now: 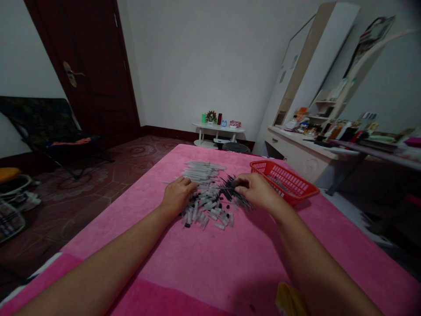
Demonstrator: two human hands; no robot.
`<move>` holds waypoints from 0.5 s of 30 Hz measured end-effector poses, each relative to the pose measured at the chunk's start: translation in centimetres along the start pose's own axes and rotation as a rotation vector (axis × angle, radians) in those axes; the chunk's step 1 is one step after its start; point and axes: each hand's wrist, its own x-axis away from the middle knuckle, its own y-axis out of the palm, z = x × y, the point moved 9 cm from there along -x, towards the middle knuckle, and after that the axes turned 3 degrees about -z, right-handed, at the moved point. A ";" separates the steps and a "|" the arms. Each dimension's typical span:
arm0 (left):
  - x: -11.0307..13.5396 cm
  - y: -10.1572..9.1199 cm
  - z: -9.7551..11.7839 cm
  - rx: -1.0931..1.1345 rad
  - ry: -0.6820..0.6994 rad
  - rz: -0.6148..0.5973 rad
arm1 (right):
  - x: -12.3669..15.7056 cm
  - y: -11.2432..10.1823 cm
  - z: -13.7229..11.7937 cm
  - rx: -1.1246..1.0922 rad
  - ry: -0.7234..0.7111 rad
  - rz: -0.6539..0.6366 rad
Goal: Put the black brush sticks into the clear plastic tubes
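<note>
My left hand (179, 194) is closed at the left of the pile, and a pale pen barrel (165, 181) seems to stick out past its knuckles. My right hand (255, 188) pinches a thin pen refill (219, 188), which runs level toward the left fingers. Whether its tip is inside the barrel I cannot make out. Beyond the hands lies a row of translucent white pen barrels (202, 170). Clear pen caps (210, 208) with some black end pieces are heaped nearer me. Dark refills (226, 186) lie in a bunch by my right fingers.
A red plastic basket (299, 186) with thin items inside stands right of my right hand. Pink cloth (204, 259) covers the table. A yellow-brown item (289, 298) lies at the near edge. Further off are a white side table (219, 127), a folding chair (49, 127) and a dresser (302, 147).
</note>
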 end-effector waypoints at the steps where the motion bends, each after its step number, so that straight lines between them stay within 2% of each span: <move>1: 0.0 0.0 0.1 -0.004 0.011 0.006 | 0.1 -0.2 -0.1 0.022 0.010 0.006; 12: 0.0 0.0 0.9 0.014 0.096 0.030 | 0.4 -1.0 -0.4 0.213 0.140 -0.012; 15: 0.1 0.1 0.8 0.047 0.094 0.033 | 0.4 -1.1 -0.5 0.212 0.138 0.002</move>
